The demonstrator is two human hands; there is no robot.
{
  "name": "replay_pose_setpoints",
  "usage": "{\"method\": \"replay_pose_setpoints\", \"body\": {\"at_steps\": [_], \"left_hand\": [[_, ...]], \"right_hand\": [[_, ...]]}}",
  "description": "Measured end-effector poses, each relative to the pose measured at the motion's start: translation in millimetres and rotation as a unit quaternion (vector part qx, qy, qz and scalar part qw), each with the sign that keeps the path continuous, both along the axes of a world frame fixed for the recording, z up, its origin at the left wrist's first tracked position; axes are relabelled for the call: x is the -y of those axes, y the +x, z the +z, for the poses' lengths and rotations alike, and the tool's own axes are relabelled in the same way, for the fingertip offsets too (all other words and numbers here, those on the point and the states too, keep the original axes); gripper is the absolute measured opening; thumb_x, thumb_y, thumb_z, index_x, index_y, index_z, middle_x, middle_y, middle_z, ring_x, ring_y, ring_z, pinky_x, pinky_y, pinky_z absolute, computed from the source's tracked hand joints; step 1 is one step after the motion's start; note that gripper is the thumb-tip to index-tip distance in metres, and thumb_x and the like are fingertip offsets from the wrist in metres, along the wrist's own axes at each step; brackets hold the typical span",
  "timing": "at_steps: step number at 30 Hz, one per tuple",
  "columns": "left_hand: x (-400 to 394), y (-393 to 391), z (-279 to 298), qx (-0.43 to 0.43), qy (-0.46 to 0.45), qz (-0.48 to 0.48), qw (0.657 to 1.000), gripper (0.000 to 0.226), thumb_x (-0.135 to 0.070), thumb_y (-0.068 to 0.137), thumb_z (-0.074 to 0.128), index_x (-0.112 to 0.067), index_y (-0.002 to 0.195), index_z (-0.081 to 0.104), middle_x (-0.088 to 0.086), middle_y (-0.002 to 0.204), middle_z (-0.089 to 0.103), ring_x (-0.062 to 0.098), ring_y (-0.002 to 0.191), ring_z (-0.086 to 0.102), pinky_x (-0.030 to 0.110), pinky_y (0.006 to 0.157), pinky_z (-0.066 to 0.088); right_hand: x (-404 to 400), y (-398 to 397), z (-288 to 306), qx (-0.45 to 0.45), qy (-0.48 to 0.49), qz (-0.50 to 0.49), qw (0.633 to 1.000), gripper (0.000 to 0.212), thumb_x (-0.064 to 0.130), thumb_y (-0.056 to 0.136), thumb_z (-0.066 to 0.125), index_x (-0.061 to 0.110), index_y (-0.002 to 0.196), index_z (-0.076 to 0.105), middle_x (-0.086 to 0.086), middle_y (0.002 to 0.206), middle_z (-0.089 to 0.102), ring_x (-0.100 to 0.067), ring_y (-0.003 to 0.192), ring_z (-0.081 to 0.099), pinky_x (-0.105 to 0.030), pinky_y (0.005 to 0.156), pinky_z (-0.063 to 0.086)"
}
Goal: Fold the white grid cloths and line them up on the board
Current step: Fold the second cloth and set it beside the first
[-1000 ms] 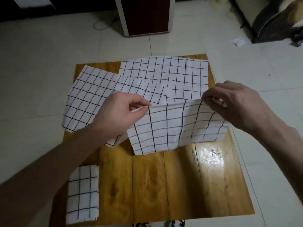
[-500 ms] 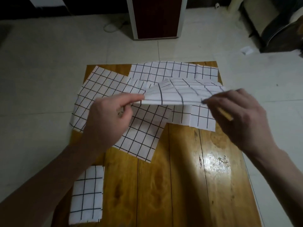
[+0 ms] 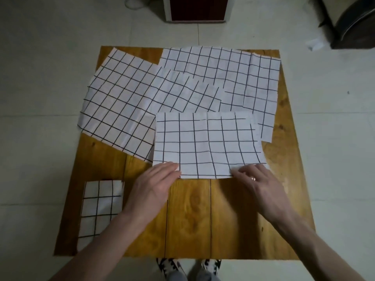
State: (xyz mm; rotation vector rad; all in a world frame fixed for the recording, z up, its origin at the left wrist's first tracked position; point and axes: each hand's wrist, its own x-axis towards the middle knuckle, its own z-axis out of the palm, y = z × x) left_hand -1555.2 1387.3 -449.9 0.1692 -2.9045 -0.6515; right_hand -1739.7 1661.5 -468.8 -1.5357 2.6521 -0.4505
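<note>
Cloth in work: white grid cloth (image 3: 209, 145), thin fabric with black ruled lines, roughly rectangular, lying flat at mid-board with faint creases; its far edge overlaps the spread cloths behind it.
Board: wooden board (image 3: 188, 218), glossy amber planks with dark seams and visible knots, squarish, lying on a pale tiled floor (image 3: 40, 98).
Spread cloths: pile of unfolded grid cloths (image 3: 142, 94) across the far half of the board, overlapping one another at different angles; at least four sheets can be told apart, exact count uncertain because of the overlaps.
Folded cloth: one folded grid cloth (image 3: 99, 207), a narrow rectangle at the near left corner of the board, well apart from the pile.
Left hand: left hand (image 3: 156, 183) palm down, fingers straight and together, fingertips resting on the near left corner of the cloth in work; nothing gripped.
Right hand: right hand (image 3: 257, 183) palm down, fingers slightly bent, tips on the near right corner of the same cloth; whether it pinches the edge cannot be told.
Elsewhere: two black-and-white shoes (image 3: 188, 267) at the board's near edge; dark red cabinet (image 3: 196, 9) beyond the far edge.
</note>
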Motion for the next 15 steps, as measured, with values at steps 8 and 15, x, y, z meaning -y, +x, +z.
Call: {"method": "replay_pose_setpoints", "body": {"at_steps": [8, 15], "left_hand": [[-26, 50, -42, 0.052, -0.021, -0.002, 0.998, 0.065, 0.011, 0.062, 0.094, -0.009, 0.121, 0.076, 0.009, 0.128, 0.074, 0.025, 0.120, 0.071, 0.043, 0.101, 0.058], [-45, 81, -61, 0.073, -0.078, 0.003, 0.994, 0.036, -0.016, 0.103, 0.052, -0.009, 0.134, 0.069, 0.011, 0.144, 0.063, 0.026, 0.139, 0.055, 0.045, 0.119, 0.043]], "right_hand": [[-27, 54, -21, 0.008, 0.027, -0.022, 0.999, 0.060, 0.002, 0.071, 0.091, 0.014, 0.127, 0.073, -0.001, 0.116, 0.070, -0.023, 0.096, 0.059, -0.039, 0.075, 0.058], [-31, 74, -27, 0.057, 0.043, -0.057, 0.996, 0.040, 0.016, 0.096, 0.070, 0.015, 0.136, 0.067, -0.004, 0.126, 0.065, -0.023, 0.111, 0.060, -0.044, 0.091, 0.058]]}}
